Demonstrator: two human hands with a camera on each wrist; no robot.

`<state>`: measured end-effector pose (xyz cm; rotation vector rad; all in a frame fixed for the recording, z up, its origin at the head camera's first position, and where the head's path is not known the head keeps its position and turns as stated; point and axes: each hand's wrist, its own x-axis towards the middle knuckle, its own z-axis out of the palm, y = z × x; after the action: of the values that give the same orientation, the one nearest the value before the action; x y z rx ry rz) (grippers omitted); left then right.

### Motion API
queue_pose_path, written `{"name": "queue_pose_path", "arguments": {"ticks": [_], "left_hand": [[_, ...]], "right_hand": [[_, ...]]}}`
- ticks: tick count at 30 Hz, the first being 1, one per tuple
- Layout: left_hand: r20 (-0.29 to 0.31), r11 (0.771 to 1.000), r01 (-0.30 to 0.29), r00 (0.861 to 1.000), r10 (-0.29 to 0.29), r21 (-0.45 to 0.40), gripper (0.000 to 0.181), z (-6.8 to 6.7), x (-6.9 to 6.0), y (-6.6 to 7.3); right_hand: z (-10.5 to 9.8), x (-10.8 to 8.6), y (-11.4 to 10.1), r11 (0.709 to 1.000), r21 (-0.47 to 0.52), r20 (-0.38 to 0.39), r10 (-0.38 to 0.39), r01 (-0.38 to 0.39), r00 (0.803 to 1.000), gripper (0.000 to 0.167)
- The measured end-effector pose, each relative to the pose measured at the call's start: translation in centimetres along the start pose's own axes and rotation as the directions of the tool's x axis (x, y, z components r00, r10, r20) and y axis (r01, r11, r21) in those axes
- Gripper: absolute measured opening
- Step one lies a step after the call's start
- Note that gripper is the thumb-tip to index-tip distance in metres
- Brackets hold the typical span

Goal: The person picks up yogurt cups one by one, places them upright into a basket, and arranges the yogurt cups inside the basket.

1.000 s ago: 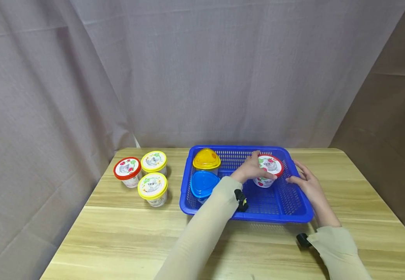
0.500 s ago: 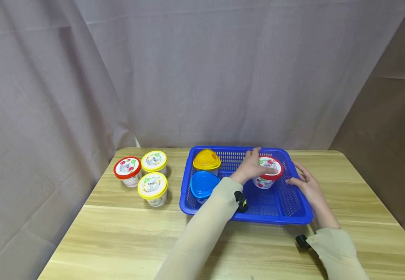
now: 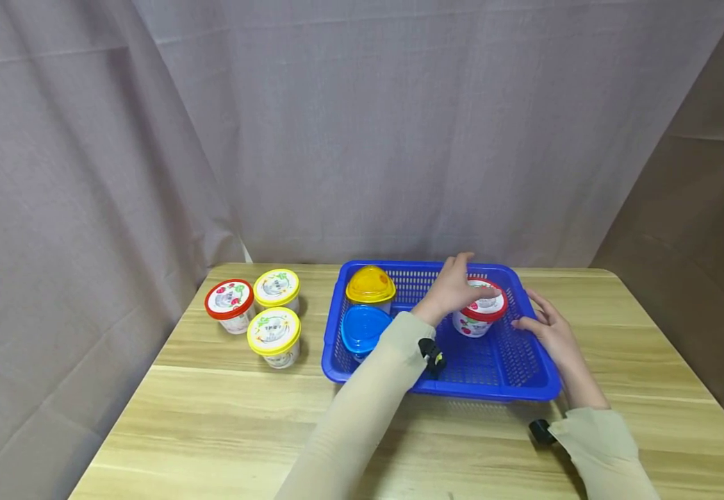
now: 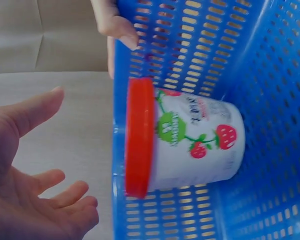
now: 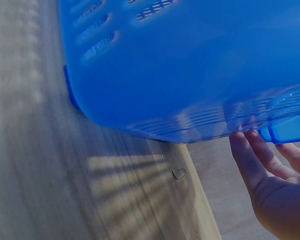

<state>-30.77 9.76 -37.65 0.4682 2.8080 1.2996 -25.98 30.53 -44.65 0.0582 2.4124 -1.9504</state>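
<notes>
In the head view, a white tub with a red lid [image 3: 473,326] stands upright in the back right part of a blue plastic basket [image 3: 493,392]. My left hand [image 3: 451,290] hovers just above it, fingers spread. The left wrist view shows a gap between this hand [image 4: 40,175] and the tub's lid, and strawberries printed on the tub [image 4: 197,137]. My right hand [image 3: 556,339] grips the basket's right rim, thumb on the inner side. From the right wrist view, that hand's fingers [image 5: 250,155] touch the basket's outer wall beneath the rim.
Inside the basket's left end sit a yellow-lidded container [image 3: 369,286] and a blue-lidded one [image 3: 362,328]. Left of the basket, on the wooden table [image 3: 212,423], stand a red-lidded tub [image 3: 229,300] and two yellow-lidded tubs [image 3: 273,332]. A grey curtain [image 3: 362,139] hangs behind.
My left hand has let go of the red-lidded tub and risen off it, its fingers opening. The tub has settled in the basket. My right hand keeps its grip on the rim.
</notes>
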Motion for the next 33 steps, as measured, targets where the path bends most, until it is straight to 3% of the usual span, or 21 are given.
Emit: {"name": "queue_pose_path", "arguments": {"ticks": [10, 21, 33], "left_hand": [[0.020, 1.000, -0.020, 1.000, 0.020, -0.005, 0.084, -2.0, -0.3, 2.1], [0.021, 0.996, -0.072, 0.997, 0.071, 0.047, 0.083, -5.0, 0.2, 5.1], [-0.043, 0.995, -0.053, 0.997, 0.057, 0.085, 0.082, -9.2, 1.3, 5.5]], "right_hand": [[0.0, 0.2, -0.2, 0.999, -0.034, 0.013, 0.014, -0.013, 1.000, 0.082], [0.0, 0.2, -0.1, 0.999, -0.035, 0.020, 0.031, -0.030, 0.999, 0.080], [-0.1, 0.6, 0.0, 0.999, -0.033, 0.000, 0.031, -0.031, 1.000, 0.083]]}}
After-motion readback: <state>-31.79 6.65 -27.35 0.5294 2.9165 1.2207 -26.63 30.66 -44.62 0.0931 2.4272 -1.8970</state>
